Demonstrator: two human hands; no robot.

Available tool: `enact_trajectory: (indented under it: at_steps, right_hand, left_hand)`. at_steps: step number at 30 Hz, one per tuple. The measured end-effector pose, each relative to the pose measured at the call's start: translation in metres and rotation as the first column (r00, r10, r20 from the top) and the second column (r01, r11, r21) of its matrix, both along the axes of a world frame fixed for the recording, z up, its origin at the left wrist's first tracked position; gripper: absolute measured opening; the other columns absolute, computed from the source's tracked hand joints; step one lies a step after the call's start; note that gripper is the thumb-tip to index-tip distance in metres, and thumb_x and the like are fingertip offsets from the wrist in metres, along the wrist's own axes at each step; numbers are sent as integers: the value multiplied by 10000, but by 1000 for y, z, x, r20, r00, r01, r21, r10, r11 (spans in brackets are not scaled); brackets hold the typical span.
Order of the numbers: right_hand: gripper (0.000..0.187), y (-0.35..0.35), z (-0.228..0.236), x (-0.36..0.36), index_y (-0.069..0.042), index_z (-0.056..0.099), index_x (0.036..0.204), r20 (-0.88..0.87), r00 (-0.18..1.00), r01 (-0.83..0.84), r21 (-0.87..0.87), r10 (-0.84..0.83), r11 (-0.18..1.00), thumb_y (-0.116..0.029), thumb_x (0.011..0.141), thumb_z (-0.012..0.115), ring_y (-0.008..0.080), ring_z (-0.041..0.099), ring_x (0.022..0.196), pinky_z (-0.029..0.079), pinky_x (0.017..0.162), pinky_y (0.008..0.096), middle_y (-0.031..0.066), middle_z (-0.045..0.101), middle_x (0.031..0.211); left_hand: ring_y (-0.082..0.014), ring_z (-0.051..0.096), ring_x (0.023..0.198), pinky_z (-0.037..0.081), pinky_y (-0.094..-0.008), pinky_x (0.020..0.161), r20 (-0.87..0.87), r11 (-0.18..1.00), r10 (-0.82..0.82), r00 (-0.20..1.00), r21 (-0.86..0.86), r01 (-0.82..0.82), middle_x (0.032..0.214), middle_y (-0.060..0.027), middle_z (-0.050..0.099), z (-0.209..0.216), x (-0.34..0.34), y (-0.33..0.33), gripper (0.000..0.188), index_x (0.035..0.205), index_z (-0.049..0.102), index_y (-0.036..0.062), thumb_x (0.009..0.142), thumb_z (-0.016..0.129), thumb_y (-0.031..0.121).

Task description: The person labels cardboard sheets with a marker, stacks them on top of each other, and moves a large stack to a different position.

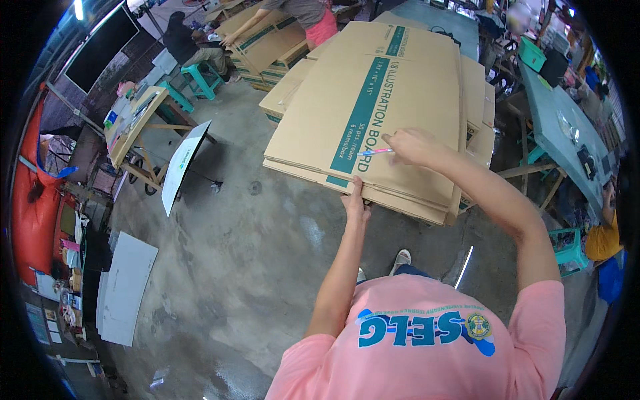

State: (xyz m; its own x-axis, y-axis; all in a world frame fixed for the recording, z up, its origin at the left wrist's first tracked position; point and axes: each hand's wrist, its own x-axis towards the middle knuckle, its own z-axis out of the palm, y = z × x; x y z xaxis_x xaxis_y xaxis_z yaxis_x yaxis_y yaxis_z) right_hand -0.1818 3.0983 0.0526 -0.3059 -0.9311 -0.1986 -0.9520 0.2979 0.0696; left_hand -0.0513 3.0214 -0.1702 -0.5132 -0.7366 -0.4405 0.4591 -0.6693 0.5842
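Note:
A stack of flattened cardboard boxes, brown with a green printed band, lies in front of me. My left hand is closed on its near edge, with the thumb on top and the other fingers partly hidden by the board. Over the top sheet, my right hand grips a slim pen coloured blue, white and pink. Its blue end points left across the printed band. Whether the tip touches the cardboard I cannot tell. At the near side the sheets sit slightly apart and uneven.
More brown cartons stand at the back, with a person reaching over them. Another person sits on a green stool. A long grey-blue table runs along the right. White boards lean at the left.

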Motion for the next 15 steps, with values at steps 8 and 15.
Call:
enact_trajectory:
  at_steps: [8,15]
  right_hand:
    - [863,2,-73,28,34,409,1333,8,995,-102,34,101,994,-389,681,784,359,659,906,544,765,424,266,652,948]
    - [502,-10,-57,18,46,546,1150,45,980,-194,41,192,980,-189,729,685,353,668,844,535,738,440,216,668,845]
  left_hand:
    - [-255,628,926,572,-415,704,54,995,4,999,-101,1,1138,-128,579,-2,-4,-1,614,1268,390,29,839,722,317]
    - [-253,600,1012,579,-411,756,-21,984,-74,997,-166,69,1186,-108,526,-5,10,2,631,1284,332,109,800,736,87]
